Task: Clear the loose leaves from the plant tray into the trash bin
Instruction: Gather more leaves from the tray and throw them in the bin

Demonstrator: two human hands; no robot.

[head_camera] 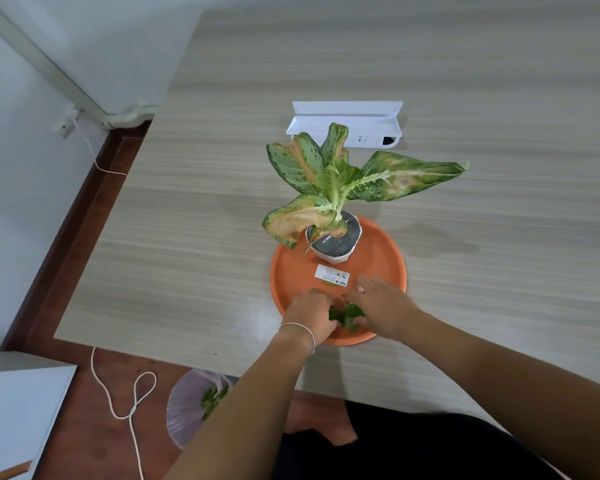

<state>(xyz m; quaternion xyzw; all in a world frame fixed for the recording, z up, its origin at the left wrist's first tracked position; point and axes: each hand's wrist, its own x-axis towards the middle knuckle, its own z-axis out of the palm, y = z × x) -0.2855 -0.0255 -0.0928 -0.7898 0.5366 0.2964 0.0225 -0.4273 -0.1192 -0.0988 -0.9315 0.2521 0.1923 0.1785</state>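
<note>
A round orange plant tray (378,251) sits on the table in front of me. A potted plant (333,188) with speckled green and yellowing leaves stands in a white pot at the tray's far side. Loose green leaves (349,315) lie bunched at the tray's near edge. My left hand (312,318) and my right hand (381,306) close in on this bunch from either side, fingers curled onto the leaves. A trash bin (187,407) with a pale plastic liner stands on the floor below the table's near edge, with a few green leaves inside.
A white box with a raised lid (347,123) sits on the table beyond the plant. A white sticker (333,274) lies on the tray floor. A white cord (118,396) loops over the brown floor at left, next to a white cabinet (18,410).
</note>
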